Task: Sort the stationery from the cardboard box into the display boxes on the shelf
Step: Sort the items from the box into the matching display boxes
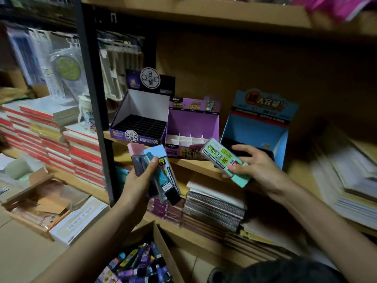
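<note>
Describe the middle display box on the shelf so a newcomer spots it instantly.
On the wooden shelf right of the black post, three display boxes stand in a row. The purple display box is the middle one. Unlike the dark box on its left and the blue box on its right, it has white dividers inside and "100m" on its header.

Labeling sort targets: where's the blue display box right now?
Head view, right of centre: the blue display box stands on the shelf, rightmost of three, beside the purple display box and just behind the right hand gripping a green pack.
</note>
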The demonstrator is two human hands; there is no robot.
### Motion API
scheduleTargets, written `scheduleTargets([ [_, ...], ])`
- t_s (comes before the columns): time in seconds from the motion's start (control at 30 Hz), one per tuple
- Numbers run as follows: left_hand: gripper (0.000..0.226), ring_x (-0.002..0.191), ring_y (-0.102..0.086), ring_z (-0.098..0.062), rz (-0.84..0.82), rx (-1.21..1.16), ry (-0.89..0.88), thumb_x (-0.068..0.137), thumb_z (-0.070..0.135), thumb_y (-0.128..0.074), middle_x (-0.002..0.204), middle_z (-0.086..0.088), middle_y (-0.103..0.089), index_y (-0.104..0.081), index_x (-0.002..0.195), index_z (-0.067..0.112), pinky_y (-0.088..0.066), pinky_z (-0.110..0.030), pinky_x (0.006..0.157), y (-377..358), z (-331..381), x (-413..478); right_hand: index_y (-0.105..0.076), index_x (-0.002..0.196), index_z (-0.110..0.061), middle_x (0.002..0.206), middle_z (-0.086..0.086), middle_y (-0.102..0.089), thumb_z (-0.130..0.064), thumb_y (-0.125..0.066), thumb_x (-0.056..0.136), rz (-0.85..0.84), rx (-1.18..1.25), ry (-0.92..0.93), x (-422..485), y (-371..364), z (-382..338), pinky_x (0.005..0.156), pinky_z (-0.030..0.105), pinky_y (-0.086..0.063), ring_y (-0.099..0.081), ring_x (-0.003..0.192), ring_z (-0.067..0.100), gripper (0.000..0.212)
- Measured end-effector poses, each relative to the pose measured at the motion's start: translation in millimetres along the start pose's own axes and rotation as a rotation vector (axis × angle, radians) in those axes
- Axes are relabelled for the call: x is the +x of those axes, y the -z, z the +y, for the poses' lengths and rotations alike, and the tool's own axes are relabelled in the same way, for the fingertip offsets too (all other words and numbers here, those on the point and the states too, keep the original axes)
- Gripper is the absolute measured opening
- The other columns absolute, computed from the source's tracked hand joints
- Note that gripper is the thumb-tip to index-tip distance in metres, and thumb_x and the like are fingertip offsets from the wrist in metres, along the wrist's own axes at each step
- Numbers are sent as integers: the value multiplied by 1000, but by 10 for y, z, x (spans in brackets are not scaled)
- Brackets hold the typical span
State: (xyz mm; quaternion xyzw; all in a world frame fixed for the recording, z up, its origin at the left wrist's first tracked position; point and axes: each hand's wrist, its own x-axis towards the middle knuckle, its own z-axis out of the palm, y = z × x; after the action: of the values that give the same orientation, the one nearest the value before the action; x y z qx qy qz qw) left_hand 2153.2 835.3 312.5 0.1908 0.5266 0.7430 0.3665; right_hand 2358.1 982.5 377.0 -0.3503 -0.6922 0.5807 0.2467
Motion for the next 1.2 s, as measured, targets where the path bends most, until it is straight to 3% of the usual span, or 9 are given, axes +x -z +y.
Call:
scheduleTargets([
  [0.17,31,87,-68,-20,-8,-28,-4,85,33,-59,99,-7,-68,-57,112,17,-50,-31,65,-5,35,62,-61,93,-28,106,5,-66,-10,-70,82,356,-389,164,232,468,-268,81,43,-55,-66,90,22,23],
  [0.23,35,87,-67,-19,-8,-34,-3,85,33,-58,98,-6,-67,-56,116,15,-49,-31,65,-9,37,66,-65,98,-30,116,3,-62,-11,-69,83,436,-489,215,378,602,-343,80,36,-55,-61,98,19,25],
  [0.3,39,86,-67,-20,-6,-32,-1,88,31,-58,99,-8,-67,-54,120,11,-50,-31,66,-10,28,72,-65,105,-28,121,3,-61,-14,-71,82,512,-644,237,532,686,-389,65,25,-52,-58,93,15,28],
  [0.43,41,88,-67,-24,-4,-18,12,88,32,-58,103,-14,-66,-55,121,8,-52,-33,68,-12,-1,85,-57,105,-24,106,5,-65,-23,-74,79,626,-947,214,786,688,-407,74,38,-53,-61,94,25,31],
  [0.63,28,88,-67,-24,6,-16,11,89,31,-57,103,-13,-67,-58,110,13,-52,-33,68,-34,-47,87,-61,105,-26,104,4,-67,-24,-70,83,501,-1119,313,1044,526,-322,70,32,-42,-60,99,28,24],
  [0.8,14,74,-69,-15,10,-15,-2,86,31,-59,91,-5,-68,-59,95,20,-50,-27,58,-47,-62,95,-64,102,-23,103,5,-67,-18,-72,81,352,-1156,262,1222,555,-442,79,40,-50,-59,99,27,23],
  [0.9,13,68,-70,-11,11,-11,-5,88,30,-58,88,-3,-69,-58,96,19,-51,-22,52,-58,-59,100,-64,106,-17,107,8,-66,-14,-73,79,221,-1193,225,1284,609,-547,84,42,-49,-58,99,25,29],
  [1.07,14,82,-69,-17,-13,-22,-1,88,28,-58,96,-7,-69,-59,99,19,-55,-24,54,-94,-58,98,-58,120,-5,111,12,-63,-15,-73,79,151,-1119,129,1329,611,-625,68,28,-37,-52,88,18,45],
  [1.2,11,72,-71,-12,-15,-20,-9,87,26,-61,91,-3,-71,-60,97,21,-54,-23,50,-115,-64,83,-53,126,-2,118,17,-62,-19,-73,78,156,-1004,75,1374,588,-616,78,31,-43,-58,99,26,54],
])
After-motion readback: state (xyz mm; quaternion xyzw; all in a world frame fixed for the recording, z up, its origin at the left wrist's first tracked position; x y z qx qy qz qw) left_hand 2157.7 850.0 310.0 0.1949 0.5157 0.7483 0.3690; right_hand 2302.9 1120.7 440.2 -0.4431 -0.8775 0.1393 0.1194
